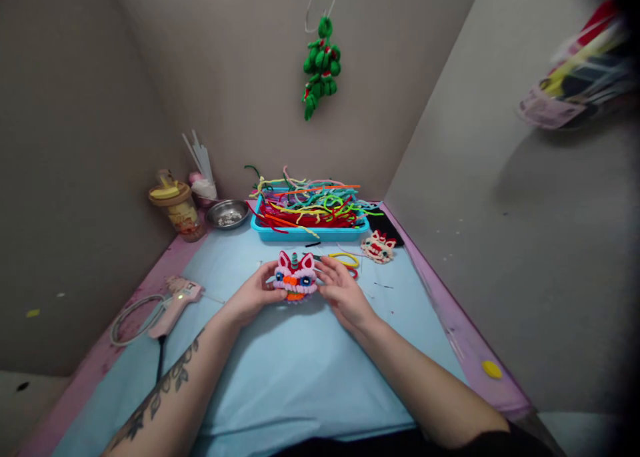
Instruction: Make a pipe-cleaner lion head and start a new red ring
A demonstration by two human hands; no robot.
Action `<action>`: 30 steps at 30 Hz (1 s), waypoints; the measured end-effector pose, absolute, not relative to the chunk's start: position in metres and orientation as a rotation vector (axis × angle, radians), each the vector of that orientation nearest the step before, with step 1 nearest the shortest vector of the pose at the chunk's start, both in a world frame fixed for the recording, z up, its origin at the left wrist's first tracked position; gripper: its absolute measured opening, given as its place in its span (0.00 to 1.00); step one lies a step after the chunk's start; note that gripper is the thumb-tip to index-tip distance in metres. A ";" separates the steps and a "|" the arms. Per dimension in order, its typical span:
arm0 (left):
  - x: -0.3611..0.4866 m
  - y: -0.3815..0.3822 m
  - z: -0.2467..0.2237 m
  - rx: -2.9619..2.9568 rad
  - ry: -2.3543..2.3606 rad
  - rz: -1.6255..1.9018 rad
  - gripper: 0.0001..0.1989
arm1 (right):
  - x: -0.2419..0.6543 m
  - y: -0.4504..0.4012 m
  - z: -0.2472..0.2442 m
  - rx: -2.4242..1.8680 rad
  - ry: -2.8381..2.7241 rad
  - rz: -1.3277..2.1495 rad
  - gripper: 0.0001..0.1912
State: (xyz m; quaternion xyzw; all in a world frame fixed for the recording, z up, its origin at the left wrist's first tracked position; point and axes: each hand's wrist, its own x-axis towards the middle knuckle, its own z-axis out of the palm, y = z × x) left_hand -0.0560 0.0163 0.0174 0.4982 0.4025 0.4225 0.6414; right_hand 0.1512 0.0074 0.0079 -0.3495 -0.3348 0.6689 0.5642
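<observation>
A small pink and red lion-like head (295, 280) with blue eyes, an orange nose and mouth and a striped horn is held upright over the blue cloth (300, 363). My left hand (257, 293) grips its left side, thumb at the lower front edge. On the other side my right hand (343, 290) touches or nearly touches its edge, with fingers curved beside it; the fingertips are partly hidden. Just behind the right hand lie scissors (345, 260) with yellow and red handles. A cream and red lion face (379, 247) lies at the back right.
Behind the hands, a blue tray (313, 233) holds colourful fuzzy stems. A pink glue gun (175, 307) with a cable lies left. A metal bowl (227, 214) and a lidded cup (183, 213) stand back left. Green decorations (321, 67) hang above.
</observation>
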 end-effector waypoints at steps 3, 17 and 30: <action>-0.048 0.014 0.018 1.030 0.871 1.040 0.35 | 0.147 0.009 0.003 -0.677 -0.795 1.549 0.33; -0.014 0.009 0.021 0.793 0.663 1.190 0.29 | 0.140 0.006 0.015 -0.500 -1.010 1.537 0.28; 0.010 0.001 0.005 1.003 0.753 1.449 0.34 | 0.139 0.010 0.002 -0.524 -0.833 1.512 0.26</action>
